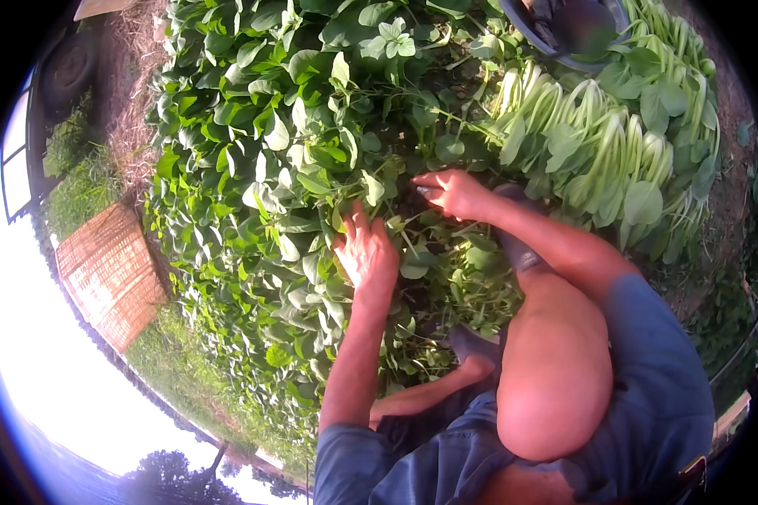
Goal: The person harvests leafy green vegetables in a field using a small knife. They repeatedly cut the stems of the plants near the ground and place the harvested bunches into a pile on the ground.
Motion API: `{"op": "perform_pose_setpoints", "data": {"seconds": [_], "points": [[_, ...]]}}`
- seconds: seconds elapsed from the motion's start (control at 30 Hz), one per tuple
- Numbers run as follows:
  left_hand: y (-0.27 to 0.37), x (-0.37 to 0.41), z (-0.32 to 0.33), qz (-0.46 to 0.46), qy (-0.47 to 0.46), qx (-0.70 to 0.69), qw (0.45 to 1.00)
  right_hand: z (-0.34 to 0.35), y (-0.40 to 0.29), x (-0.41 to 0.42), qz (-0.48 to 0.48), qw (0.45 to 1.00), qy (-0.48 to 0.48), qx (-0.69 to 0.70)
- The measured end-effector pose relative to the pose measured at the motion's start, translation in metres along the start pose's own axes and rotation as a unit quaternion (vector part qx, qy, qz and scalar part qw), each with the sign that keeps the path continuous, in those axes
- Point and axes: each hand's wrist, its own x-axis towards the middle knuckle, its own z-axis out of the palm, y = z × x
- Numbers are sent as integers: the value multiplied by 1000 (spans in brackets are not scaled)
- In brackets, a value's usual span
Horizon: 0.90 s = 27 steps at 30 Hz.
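Observation:
My left hand (367, 249) reaches into a dense bed of leafy greens (290, 208). Its fingers are spread among the leaves, and foliage partly hides whatever the fingertips touch. To its right, above dark soil at the bed's edge, my right hand (460, 194) has its index finger extended. A small grey object (422, 189), perhaps a blade, shows at the fingers of that hand. Cut or fallen leaves (473, 271) cover the ground below it, between my two shoes.
Pulled greens with pale stems (596, 126) lie heaped on the right. Behind them stands a dark basin (584, 63) with something blurred in it. A woven panel (111, 274), dry straw (133, 101) and a tyre (70, 69) are at the left. My bent knee (552, 379) rises near my right arm.

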Motion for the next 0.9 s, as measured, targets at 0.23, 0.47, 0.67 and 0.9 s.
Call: {"op": "perform_pose_setpoints", "data": {"seconds": [0.23,0.47,0.67,0.9], "points": [[-2,-4,4,-9,-12,-43,999,19,8,21,-65,997,4,34],[-6,-3,10,-34,-5,-48,998,23,20,54,-159,976,-2,-151],[-5,21,-12,-106,-175,-51,977,19,-14,58,-86,961,-56,-257],[-6,-1,9,-98,-70,-66,991,-6,13,26,-117,962,-57,-241]]}}
